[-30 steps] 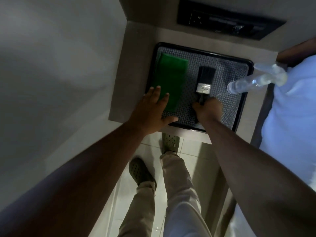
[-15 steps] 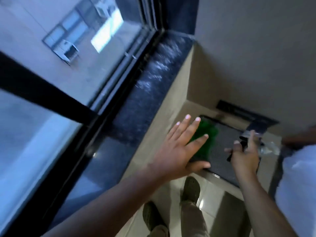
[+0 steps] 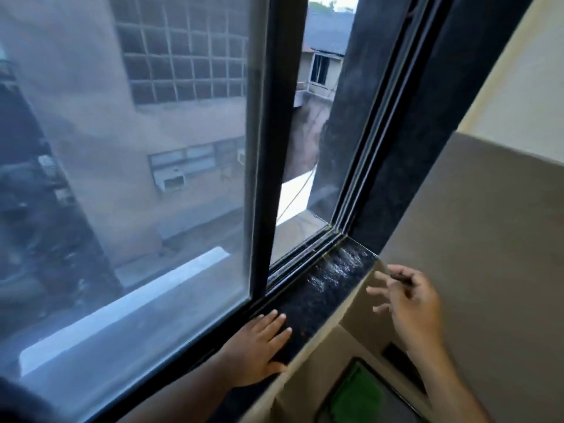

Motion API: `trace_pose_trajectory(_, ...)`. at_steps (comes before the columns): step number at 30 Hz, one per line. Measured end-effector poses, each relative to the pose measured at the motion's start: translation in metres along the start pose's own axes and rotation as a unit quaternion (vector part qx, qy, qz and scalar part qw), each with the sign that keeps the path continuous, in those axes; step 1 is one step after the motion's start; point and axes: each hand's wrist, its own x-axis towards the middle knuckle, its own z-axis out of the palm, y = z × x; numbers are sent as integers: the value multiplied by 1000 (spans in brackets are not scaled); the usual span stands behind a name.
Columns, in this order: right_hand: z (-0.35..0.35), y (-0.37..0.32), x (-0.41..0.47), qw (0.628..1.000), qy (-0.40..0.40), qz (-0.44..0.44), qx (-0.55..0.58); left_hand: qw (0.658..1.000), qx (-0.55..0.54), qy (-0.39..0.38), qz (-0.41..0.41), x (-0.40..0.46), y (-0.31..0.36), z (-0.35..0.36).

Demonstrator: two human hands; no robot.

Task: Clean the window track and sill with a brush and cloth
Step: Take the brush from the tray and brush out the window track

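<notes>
Window glass fills our left side, with the sliding sash frame (image 3: 268, 148) upright at centre and a gap open beyond it. Item: window track (image 3: 302, 257), dark rails running to the corner. Item: black granite sill (image 3: 323, 297), dusty pale smear near its far end. Since a moment ago our view has swung up from the tray to the window; brushing looks about to begin. Item: left hand (image 3: 259, 349), now flat on the sill, fingers together, arm extended. Item: right hand (image 3: 409, 303), raised, fingers loosely curled around a dark brush handle (image 3: 401, 276), bristles unseen. Item: green cloth (image 3: 357, 395), in the tray (image 3: 393, 392) below.
</notes>
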Motion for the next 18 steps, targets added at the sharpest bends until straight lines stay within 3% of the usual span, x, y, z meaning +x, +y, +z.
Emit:
trace_pose_trajectory(4, 22, -23, 25, 978, -149, -89, -119, 1000, 14, 2, -4, 4, -13, 5)
trace_pose_trajectory(9, 55, -34, 72, 953, -194, -154, -172, 1000, -13, 7, -19, 11, -12, 10)
trace_pose_trajectory(13, 91, -8, 95, 961, -271, -20, -50, 998, -69, 10, -11, 18, -16, 17)
trace_pose_trajectory(18, 142, 36, 105, 909, -412, 47, -49, 994, -105, 27, -18, 20, -20, 30)
